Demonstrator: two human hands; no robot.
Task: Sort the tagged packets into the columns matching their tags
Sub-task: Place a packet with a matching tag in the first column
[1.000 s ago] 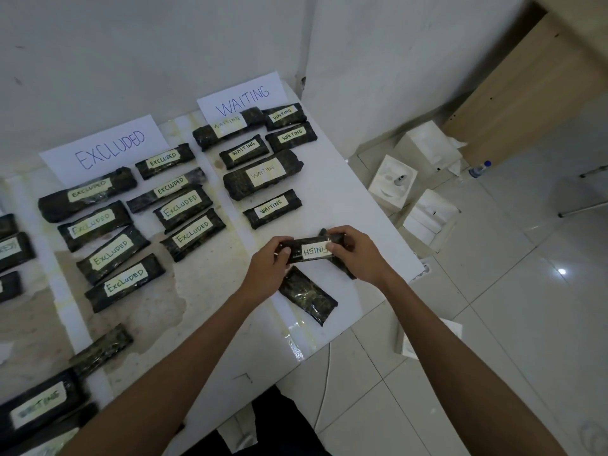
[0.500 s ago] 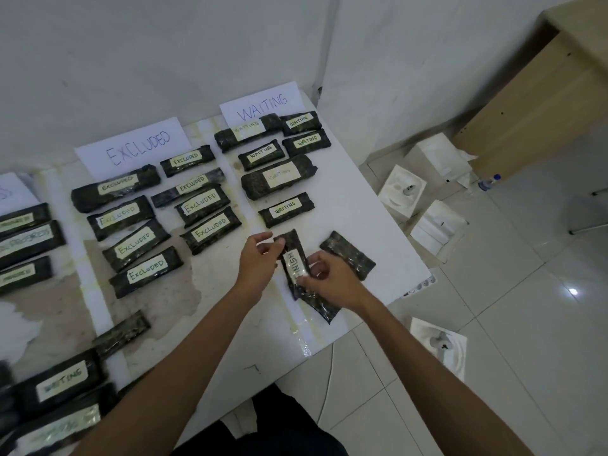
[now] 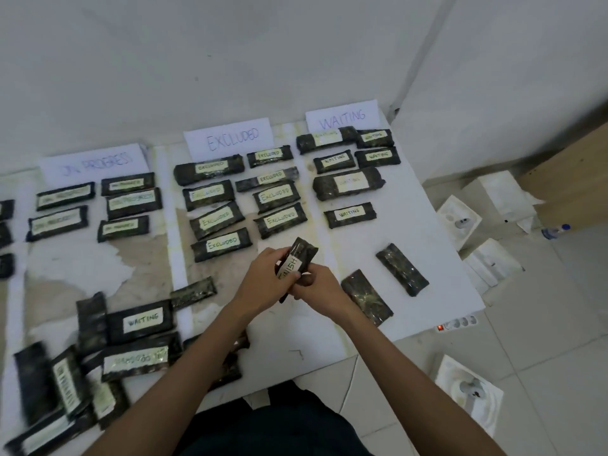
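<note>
Soft, even indoor light, cool white, moderately bright; no hard shadows on counter [image 3: 411,232]. Small glints on glossy wrap of bare packet [image 3: 402,269]. Motion blur heaviest lower left: packet pile [image 3: 65,383] smeared, most tags unreadable. IN PROGRESS sign [image 3: 93,162] pale, hazy. Held packet [image 3: 304,253] near centre sharper, tag legible. Wide-angle bending toward frame edges.

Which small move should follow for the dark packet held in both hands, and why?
Probably carry the dark FINISH-tagged packet leftward: left hand and right hand grip it, and the visible white paper signs read IN PROGRESS, EXCLUDED, WAITING, none matching.
</note>
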